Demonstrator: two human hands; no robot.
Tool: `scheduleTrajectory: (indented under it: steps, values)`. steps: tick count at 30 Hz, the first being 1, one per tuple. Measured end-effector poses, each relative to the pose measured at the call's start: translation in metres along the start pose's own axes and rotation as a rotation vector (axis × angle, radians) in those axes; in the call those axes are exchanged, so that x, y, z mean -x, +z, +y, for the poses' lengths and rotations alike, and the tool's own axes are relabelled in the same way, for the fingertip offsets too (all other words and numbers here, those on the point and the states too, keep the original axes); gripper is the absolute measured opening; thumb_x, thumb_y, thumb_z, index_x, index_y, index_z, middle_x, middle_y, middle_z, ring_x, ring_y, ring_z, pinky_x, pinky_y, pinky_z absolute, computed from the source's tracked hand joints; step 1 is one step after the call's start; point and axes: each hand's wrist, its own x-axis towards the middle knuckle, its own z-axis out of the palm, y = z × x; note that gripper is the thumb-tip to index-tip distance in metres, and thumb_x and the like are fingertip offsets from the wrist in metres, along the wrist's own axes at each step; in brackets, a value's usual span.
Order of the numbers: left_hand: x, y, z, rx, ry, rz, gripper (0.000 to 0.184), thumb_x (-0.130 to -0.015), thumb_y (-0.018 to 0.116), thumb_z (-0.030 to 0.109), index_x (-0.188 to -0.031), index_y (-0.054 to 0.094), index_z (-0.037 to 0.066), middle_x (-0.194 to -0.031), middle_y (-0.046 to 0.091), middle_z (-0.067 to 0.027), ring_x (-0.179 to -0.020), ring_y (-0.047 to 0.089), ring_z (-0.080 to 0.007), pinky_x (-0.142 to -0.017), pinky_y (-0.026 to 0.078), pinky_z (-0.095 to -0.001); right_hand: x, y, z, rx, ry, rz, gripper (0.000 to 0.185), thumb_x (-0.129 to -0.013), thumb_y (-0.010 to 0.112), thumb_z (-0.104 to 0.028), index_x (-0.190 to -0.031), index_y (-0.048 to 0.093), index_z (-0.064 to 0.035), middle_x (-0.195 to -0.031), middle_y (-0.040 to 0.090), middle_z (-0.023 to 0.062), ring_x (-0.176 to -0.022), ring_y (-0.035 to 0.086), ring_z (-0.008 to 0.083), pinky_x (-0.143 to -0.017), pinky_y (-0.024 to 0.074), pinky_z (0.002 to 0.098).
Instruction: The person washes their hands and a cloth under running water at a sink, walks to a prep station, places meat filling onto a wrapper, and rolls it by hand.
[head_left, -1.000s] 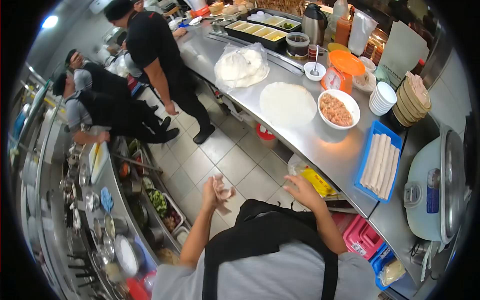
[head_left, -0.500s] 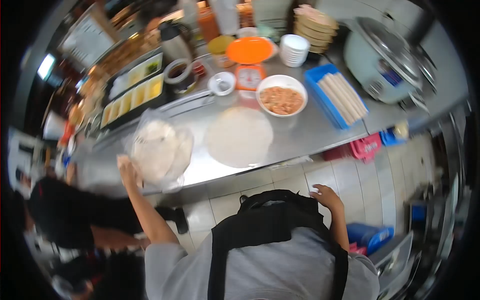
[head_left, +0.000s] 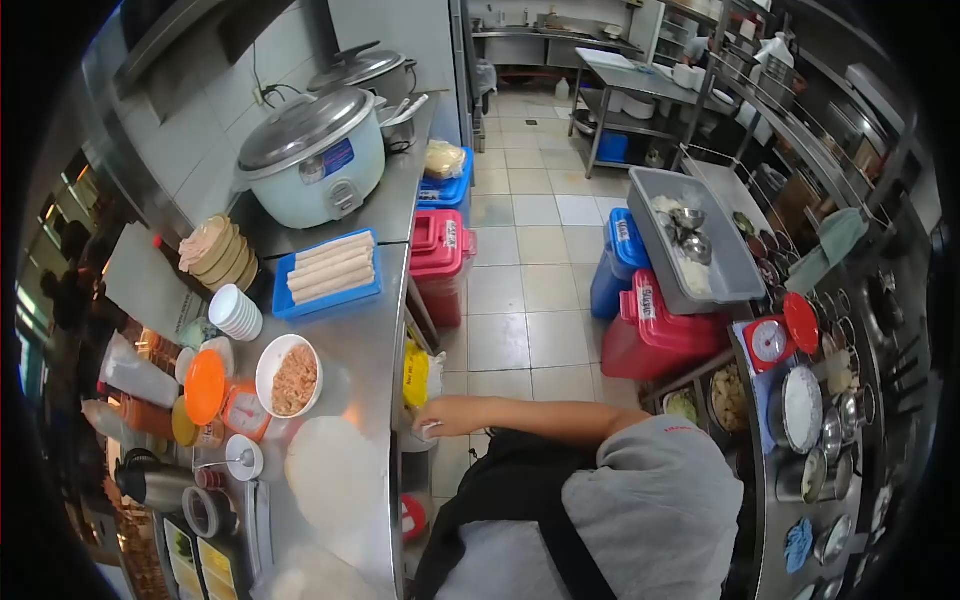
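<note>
My right hand (head_left: 442, 416) is just off the counter's front edge, beside a yellow packet (head_left: 415, 375) hanging there. Its fingers are bent together around a small whitish thing that I cannot make out. Out of view is my left hand. A thin, pale round sheet (head_left: 335, 475) lies flat on the steel counter (head_left: 365, 370) near my right hand. Beyond it stands a white bowl of pinkish minced filling (head_left: 295, 380). A clear bag of round pale sheets (head_left: 320, 575) shows partly at the bottom edge.
Pale rolls (head_left: 332, 268) lie in a blue tray (head_left: 345, 306). Farther along is a large rice cooker (head_left: 310, 160). An orange scale (head_left: 245, 410) and stacked white cups (head_left: 236, 312) stand behind the bowl. Red bins (head_left: 660, 335) and a grey tub (head_left: 735, 285) border the tiled aisle.
The view has swung to the right, bringing the aisle into sight. My left hand has left the view. My right hand has come to the counter's edge and its fingers have closed.
</note>
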Motion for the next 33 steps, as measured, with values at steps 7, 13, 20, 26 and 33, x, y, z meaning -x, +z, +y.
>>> scheduleTrajectory:
  steps: [7,13,20,26,33]
  values:
    - [0.008,0.046,0.069,0.162,0.193,-0.214,0.027,-0.083,0.064,0.008,-0.107,0.061,-0.003,-0.113,0.06,-0.017,-0.106,0.056,-0.0279,-0.087,0.045,-0.0364,-0.104,0.005,0.036,0.073,-0.288,-0.07,0.031,-0.078,0.066,-0.018,-0.103,0.062,-0.0003,-0.094,0.063,0.0178,-0.089,0.06,0.0302,-0.079,0.0483,0.0392]
    - [0.072,0.006,0.102,0.72,-0.646,-0.798,0.029,-0.085,0.064,0.009,-0.111,0.059,-0.003,-0.101,0.063,-0.0079,-0.083,0.059,-0.0123,-0.073,0.045,-0.0209,-0.115,-0.076,0.031,0.022,-0.047,0.049,0.025,-0.079,0.067,-0.011,-0.102,0.065,-0.001,-0.094,0.065,0.0135,-0.086,0.064,0.0229,-0.075,0.0507,0.0322]
    - [0.035,0.103,0.203,1.176,-0.875,-0.802,0.049,-0.098,0.045,0.026,-0.137,0.03,0.001,-0.119,0.053,-0.0207,-0.101,0.061,-0.0305,-0.087,0.051,-0.0361,-0.279,-0.088,0.006,0.133,-0.424,-0.079,0.036,-0.077,0.07,-0.015,-0.109,0.061,-0.0017,-0.103,0.062,0.0188,-0.092,0.062,0.0303,-0.083,0.0487,0.0351]
    - [-0.047,0.255,0.236,1.357,-1.262,-0.629,0.062,-0.099,0.029,0.043,-0.139,0.018,-0.004,-0.12,0.048,-0.0306,-0.104,0.058,-0.0373,-0.089,0.052,-0.0409,-0.364,-0.041,0.019,0.506,-0.322,-0.371,0.06,-0.079,0.063,-0.045,-0.114,0.058,0.0038,-0.111,0.06,0.0247,-0.102,0.059,0.0348,-0.089,0.046,0.039]
    - [-0.069,0.288,0.236,1.44,-1.173,-0.59,0.05,-0.1,0.02,0.029,-0.134,0.02,-0.008,-0.123,0.044,-0.0326,-0.104,0.057,-0.0425,-0.087,0.054,-0.0429,-0.356,-0.057,-0.018,0.722,-0.034,-0.685,0.081,-0.065,0.069,-0.062,-0.109,0.061,0.005,-0.104,0.063,0.0245,-0.099,0.061,0.0346,-0.087,0.0472,0.0401]
